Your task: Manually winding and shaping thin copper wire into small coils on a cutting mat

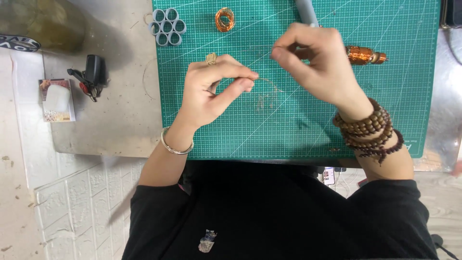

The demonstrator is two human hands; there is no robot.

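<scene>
A green cutting mat (337, 125) covers the table. At its far left sits a cluster of grey rings (167, 27), a coil of copper wire (224, 19) just right of it, and a copper spool (365, 55) lies right, partly hidden behind the right hand (317, 65). A grey tool (306, 12) is cut off at the far edge. A thin wire (264, 79), hard to make out, runs between the hands: the left hand (214, 91) pinches one end, and the right hand's fingertips (276, 53) are closed on the other.
</scene>
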